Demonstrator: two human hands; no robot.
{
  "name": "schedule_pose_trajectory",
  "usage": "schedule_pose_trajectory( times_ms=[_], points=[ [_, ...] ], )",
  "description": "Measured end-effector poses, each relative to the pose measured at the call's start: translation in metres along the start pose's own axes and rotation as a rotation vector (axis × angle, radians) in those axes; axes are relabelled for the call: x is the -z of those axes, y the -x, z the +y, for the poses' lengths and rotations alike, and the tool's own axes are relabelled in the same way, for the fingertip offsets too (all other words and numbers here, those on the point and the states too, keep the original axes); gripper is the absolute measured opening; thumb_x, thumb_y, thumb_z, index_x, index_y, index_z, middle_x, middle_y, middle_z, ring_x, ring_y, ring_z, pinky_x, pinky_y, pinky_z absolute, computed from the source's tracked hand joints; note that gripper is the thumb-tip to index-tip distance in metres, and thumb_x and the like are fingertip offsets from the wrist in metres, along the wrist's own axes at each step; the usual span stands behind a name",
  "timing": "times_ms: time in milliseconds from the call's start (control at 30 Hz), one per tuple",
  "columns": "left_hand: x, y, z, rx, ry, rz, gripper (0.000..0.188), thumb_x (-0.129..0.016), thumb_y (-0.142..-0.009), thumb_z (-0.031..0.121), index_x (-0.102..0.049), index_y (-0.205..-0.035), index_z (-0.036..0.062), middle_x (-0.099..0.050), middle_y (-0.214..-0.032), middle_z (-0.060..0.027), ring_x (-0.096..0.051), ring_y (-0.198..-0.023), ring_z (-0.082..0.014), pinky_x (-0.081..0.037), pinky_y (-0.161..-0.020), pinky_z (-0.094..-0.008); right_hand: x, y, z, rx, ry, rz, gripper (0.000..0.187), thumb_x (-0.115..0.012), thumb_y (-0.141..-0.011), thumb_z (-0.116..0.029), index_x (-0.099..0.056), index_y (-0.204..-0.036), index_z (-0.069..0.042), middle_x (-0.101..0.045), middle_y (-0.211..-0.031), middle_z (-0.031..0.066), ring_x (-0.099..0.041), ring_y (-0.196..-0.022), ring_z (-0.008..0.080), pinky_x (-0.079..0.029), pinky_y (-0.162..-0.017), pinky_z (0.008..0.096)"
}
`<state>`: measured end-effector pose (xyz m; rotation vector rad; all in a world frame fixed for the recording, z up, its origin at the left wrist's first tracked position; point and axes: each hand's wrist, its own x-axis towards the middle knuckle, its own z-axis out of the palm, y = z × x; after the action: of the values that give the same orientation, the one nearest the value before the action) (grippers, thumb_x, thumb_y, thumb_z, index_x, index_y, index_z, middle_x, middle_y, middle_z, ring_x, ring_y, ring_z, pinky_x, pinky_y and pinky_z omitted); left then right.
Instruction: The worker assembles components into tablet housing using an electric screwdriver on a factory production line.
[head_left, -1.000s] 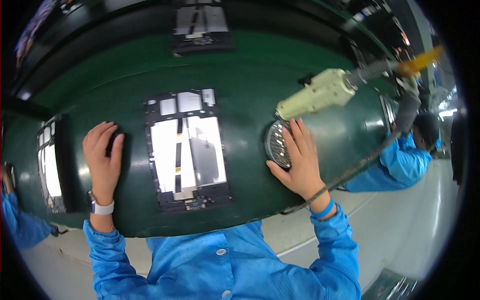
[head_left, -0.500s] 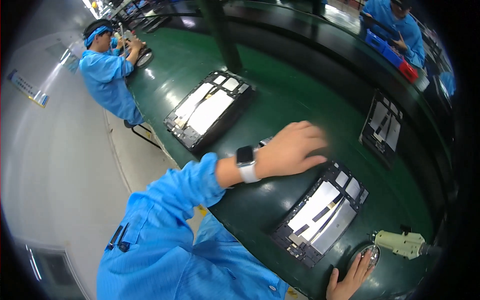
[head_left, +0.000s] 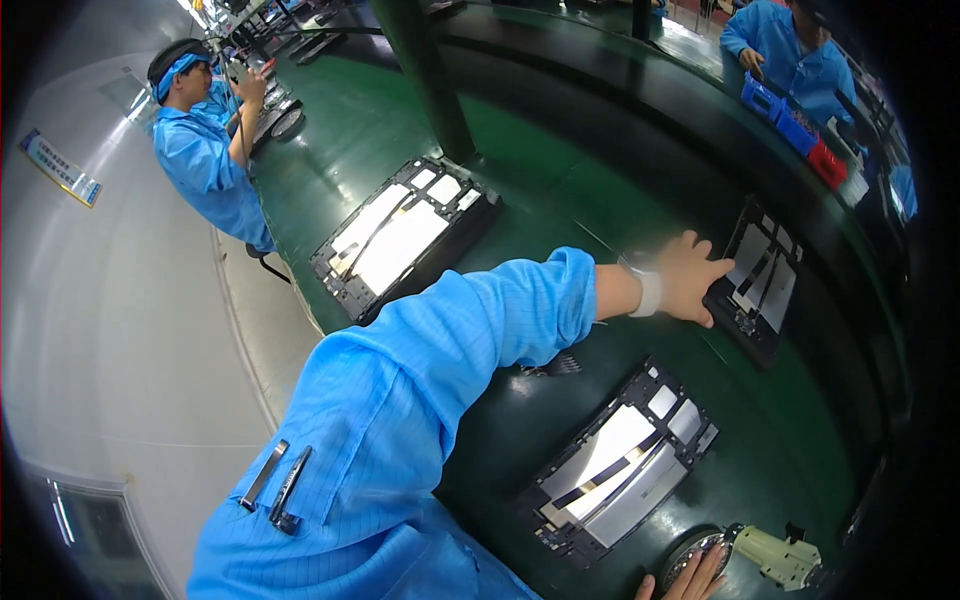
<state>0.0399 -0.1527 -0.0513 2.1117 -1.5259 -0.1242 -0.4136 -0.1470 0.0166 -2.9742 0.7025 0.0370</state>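
The person's left hand point(head_left: 692, 275) reaches out at two o'clock, fingers spread flat on the edge of a black rectangular tablet tray with white panels point(head_left: 757, 282) on the green conveyor belt point(head_left: 560, 150). The right hand point(head_left: 692, 580), at five o'clock, rests loose-fingered on a round metal dish point(head_left: 690, 557) beside a cream electric screwdriver point(head_left: 780, 555).

Single head-worn fisheye view, tilted down and leftward, close over the green workbench point(head_left: 560, 160).
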Motion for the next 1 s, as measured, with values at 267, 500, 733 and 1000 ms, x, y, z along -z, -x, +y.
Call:
schedule_pose_trajectory(
  times_ms=[267, 500, 733, 1000],
  points=[
    [-0.019, -0.014, -0.014, -0.109, 0.312, 0.162, 0.069, -0.081, -0.077, 0.025, -0.052, -0.135, 0.0032, -0.055, -0.129, -0.022, -0.045, -0.122, -0.0427, -0.041, -0.105, -0.0463, -0.012, 0.009, 0.014, 0.199, -0.103, 0.089, 0.065, -0.065, -0.09, -0.03, -0.045, -0.141, 0.004, -0.039, -0.15, 0.0286, -0.036, -0.139, 0.0487, -0.024, -0.113, 0.0641],
    [0.005, -0.042, 0.004, 0.412, 1.429, 0.034, 0.066, -0.071, -0.086, 0.007, -0.04, -0.143, -0.0003, -0.061, -0.113, -0.0139, -0.065, -0.09, -0.0209, -0.056, -0.07, -0.033, 0.008, -0.009, -0.005, 0.09, 0.029, 0.081, 0.064, -0.064, -0.09, -0.033, -0.048, -0.14, 0.003, -0.039, -0.151, 0.0276, -0.035, -0.141, 0.0452, -0.025, -0.113, 0.0623],
    [0.069, 0.017, 0.006, 0.497, 1.462, 0.201, 0.06, -0.063, -0.09, 0.001, -0.038, -0.145, 0.001, -0.062, -0.118, -0.0143, -0.065, -0.1, -0.0234, -0.054, -0.082, -0.0394, -0.012, 0.006, -0.001, 0.044, -0.028, 0.237, 0.06, -0.06, -0.094, -0.034, -0.049, -0.139, 0.004, -0.043, -0.147, 0.0289, -0.04, -0.137, 0.0484, -0.029, -0.112, 0.0611],
    [0.209, 0.209, -0.05, 0.518, 1.191, 0.495, 0.048, -0.056, -0.098, 0.007, -0.045, -0.143, -0.002, -0.063, -0.125, -0.014, -0.063, -0.11, -0.0211, -0.051, -0.099, -0.0371, -0.006, -0.005, -0.008, 0.102, -0.042, 0.245, 0.06, -0.059, -0.094, -0.035, -0.048, -0.138, 0.006, -0.047, -0.143, 0.0293, -0.042, -0.135, 0.0482, -0.03, -0.113, 0.0592]
  ],
)
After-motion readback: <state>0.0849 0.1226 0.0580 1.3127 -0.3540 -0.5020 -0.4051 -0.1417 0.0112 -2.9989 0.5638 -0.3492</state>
